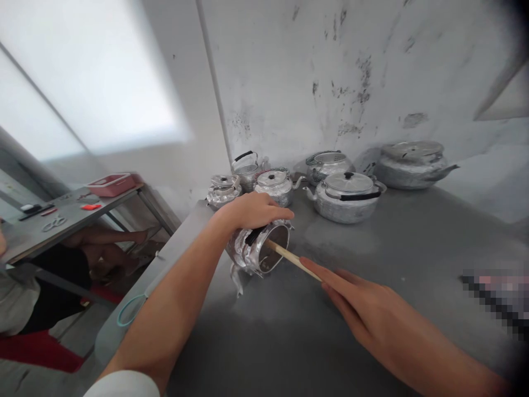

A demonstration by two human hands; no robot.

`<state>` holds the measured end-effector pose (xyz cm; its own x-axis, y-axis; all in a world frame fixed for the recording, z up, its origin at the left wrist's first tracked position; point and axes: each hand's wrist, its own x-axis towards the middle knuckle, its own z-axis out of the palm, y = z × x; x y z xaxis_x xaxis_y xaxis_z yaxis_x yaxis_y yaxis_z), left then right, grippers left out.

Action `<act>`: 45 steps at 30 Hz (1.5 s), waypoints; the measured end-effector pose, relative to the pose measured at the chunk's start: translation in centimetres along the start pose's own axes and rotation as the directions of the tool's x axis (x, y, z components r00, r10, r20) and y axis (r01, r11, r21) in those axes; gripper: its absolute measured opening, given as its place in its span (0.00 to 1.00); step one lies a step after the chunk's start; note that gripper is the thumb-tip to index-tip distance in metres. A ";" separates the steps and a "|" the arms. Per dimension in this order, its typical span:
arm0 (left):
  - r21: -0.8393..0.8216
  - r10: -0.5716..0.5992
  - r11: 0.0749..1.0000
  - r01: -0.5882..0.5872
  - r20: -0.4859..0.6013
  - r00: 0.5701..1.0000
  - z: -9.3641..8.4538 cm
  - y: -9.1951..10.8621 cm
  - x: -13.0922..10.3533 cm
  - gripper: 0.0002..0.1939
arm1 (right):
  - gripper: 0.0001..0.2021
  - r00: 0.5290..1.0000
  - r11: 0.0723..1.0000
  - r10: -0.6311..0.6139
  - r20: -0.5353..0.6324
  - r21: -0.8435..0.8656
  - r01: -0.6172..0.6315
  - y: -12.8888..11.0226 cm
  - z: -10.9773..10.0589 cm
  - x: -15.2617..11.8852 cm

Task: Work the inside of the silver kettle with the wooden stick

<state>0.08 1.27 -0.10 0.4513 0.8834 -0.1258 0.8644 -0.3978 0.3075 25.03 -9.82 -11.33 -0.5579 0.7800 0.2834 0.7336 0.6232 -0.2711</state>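
Observation:
A dented silver metal kettle lies tipped on its side on the grey table, its open mouth turned toward the right and its spout pointing down. My left hand grips it from above, near the black handle grip, with the thumb stretched out to the right. In my right hand is a pale wooden stick, pinched between fingers and thumb. The stick's far end reaches inside the kettle's mouth, where its tip is hard to make out.
Several metal kettles stand behind, among them a lidded one and a large one by the stained wall. A teal loop is at the table's left edge. Left, a person sits at another table with a pink tray and scissors.

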 end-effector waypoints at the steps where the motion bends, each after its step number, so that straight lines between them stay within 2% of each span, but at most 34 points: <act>1: -0.005 -0.003 1.000 0.003 0.001 1.000 0.0 0.0 0.0 0.29 | 0.27 1.000 1.000 0.005 -0.004 0.001 -0.005 0.0 0.0 0.0; 18: -0.003 0.029 1.000 -0.029 -0.006 1.000 0.1 -0.4 0.3 0.28 | 0.27 1.000 1.000 0.015 -0.021 -0.028 -0.015 0.5 0.4 0.1; 26: -0.033 -0.024 0.999 0.024 -0.010 1.000 0.0 0.1 -0.2 0.30 | 0.29 1.000 0.997 -0.002 -0.025 -0.083 0.000 0.3 0.4 -0.1; 31: 0.001 -0.005 1.000 0.005 0.005 1.000 0.1 0.1 -0.4 0.31 | 0.24 1.000 0.996 -0.005 -0.021 -0.091 0.004 0.3 0.5 -0.2; 35: -0.012 0.058 0.998 -0.058 0.085 0.995 -0.6 0.1 -1.3 0.29 | 0.16 0.998 0.998 0.002 -0.067 -0.070 -0.007 0.3 0.6 -0.2; 39: 0.035 0.027 0.999 -0.030 0.096 0.995 -1.6 0.2 -2.3 0.27 | 0.14 0.999 0.999 0.001 -0.050 -0.047 -0.004 0.4 0.5 -0.3; 45: -0.005 -0.002 1.000 0.003 0.095 0.995 -1.0 0.3 -1.9 0.29 | 0.15 0.995 0.952 -0.020 -0.101 -0.307 -0.012 1.6 0.8 -1.1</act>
<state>-0.72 -0.25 1.13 0.4685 0.8567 -0.2155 0.8644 -0.3942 0.3121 26.48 -9.64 -12.80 -0.5303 0.7577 0.3805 0.8241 0.5661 0.0212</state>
